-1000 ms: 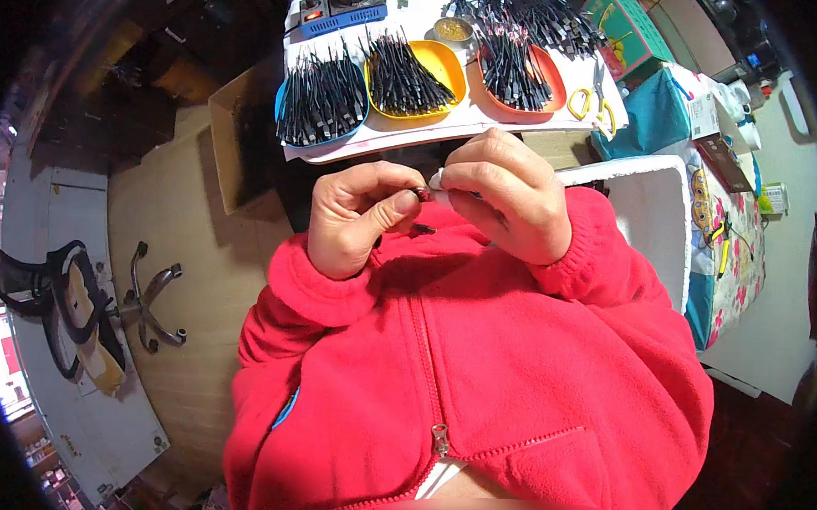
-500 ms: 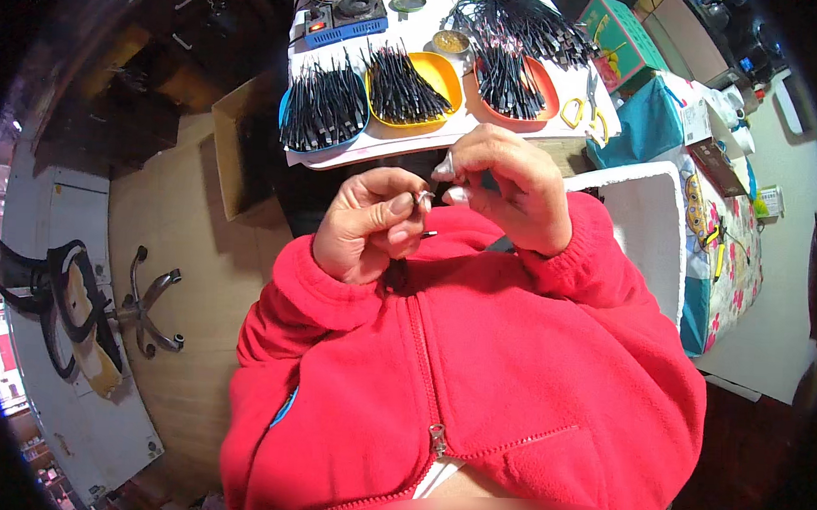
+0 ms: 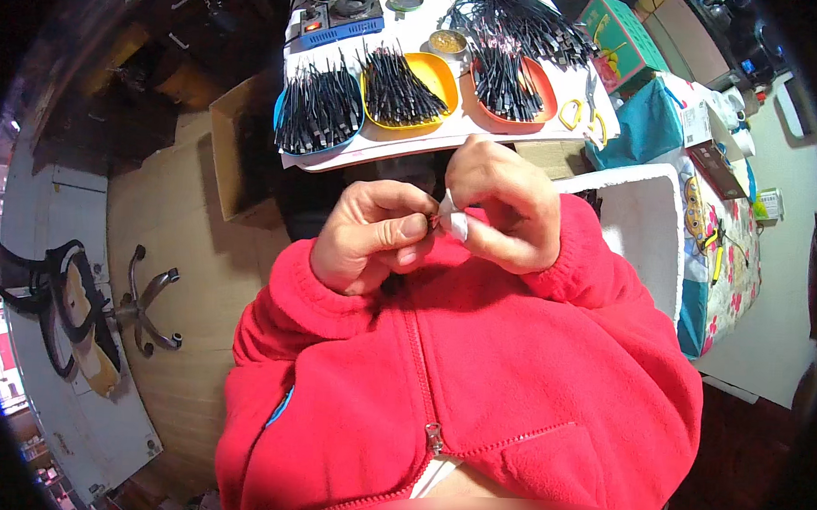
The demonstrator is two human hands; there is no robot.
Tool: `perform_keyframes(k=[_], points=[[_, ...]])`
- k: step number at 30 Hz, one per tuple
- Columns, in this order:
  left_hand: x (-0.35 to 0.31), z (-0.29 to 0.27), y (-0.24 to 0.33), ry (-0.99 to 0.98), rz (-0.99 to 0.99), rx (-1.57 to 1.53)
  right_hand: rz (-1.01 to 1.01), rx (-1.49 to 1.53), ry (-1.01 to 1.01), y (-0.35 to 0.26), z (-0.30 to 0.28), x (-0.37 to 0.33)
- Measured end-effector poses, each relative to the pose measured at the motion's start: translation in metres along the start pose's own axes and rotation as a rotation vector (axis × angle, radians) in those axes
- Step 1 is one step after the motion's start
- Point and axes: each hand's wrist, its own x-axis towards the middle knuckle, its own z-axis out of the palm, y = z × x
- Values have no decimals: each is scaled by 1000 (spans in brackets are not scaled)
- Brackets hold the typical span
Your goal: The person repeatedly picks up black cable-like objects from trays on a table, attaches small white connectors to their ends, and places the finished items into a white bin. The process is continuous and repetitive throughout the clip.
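Observation:
In front of my chest, my left hand pinches a short black cable between thumb and forefinger. Thin reddish wires at the cable's end stick out toward the other hand. My right hand, with white wrapping on its thumb and forefinger tips, closes on those wires, and the two sets of fingertips nearly meet. Most of the cable is hidden behind my fingers. Beyond them on the white table stand a blue tray, a yellow tray and an orange-red tray, each with a bundle of black cables.
A small blue electric heater, a round tin and a loose pile of black cables lie farther back. Yellow-handled scissors rest at the table's right. A white foam box stands beside my right arm; a cardboard box is at left.
My right hand has come down and left, bringing its wrapped fingertips against the wires at the cable's end. My left hand has barely shifted and keeps its pinch.

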Motion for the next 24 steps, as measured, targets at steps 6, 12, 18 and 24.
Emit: perform_keyframes(k=[6, 12, 18, 24], points=[[-13, 18, 25, 196, 324, 918, 53, -104, 45, 6, 1, 6], [-20, 30, 26, 282, 535, 1197, -243, -685, 8, -15, -2, 10], [-21, 28, 22, 301, 555, 1250, -400, -774, 19, -8, 7, 14], [-3, 27, 22, 270, 771, 1613, 11, -389, 144, 8, 15, 6]])
